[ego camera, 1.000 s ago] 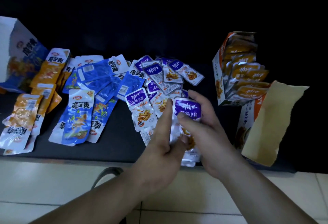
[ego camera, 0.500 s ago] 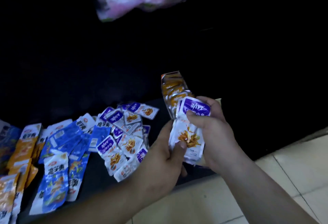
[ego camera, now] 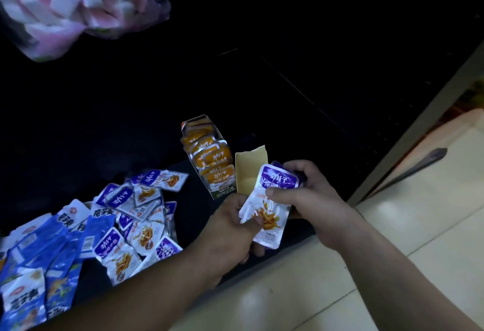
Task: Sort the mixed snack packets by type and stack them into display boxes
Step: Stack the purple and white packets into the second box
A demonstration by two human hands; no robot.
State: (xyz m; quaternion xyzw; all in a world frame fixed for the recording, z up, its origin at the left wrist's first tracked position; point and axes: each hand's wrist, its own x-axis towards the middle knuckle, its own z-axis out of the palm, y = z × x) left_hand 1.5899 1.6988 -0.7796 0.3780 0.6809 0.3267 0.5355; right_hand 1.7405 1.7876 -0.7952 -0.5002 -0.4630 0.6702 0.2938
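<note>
The thumb of the right hand (ego camera: 311,199) lay across the front of a stack of purple packets (ego camera: 272,199), and its other fingers curled round the far edge. The left hand (ego camera: 230,228) pinched the stack's lower left corner between thumb and fingers. The stack was held above the near edge of the table (ego camera: 131,95), printed face up. Its long axis ran roughly away from the person, with the purple end pointing out and a little to the right and the white end toward the wrists.

Just behind the hands, a pale cardboard flap (ego camera: 251,171) stood upright. Touching its left side was a box (ego camera: 222,193), leaning, with its open face turned up. A row of orange packets (ego camera: 212,157) overlapped one another inside it and filled most of it.

Farther left, loose purple packets (ego camera: 141,215) lay in a heap on the table, overlapping blue packets (ego camera: 52,247) beyond them. At the far left corner sat what looked like a clear bag (ego camera: 73,3) of pink and white pieces, too blurred to be sure. Pale floor (ego camera: 392,265) showed below the arms.
</note>
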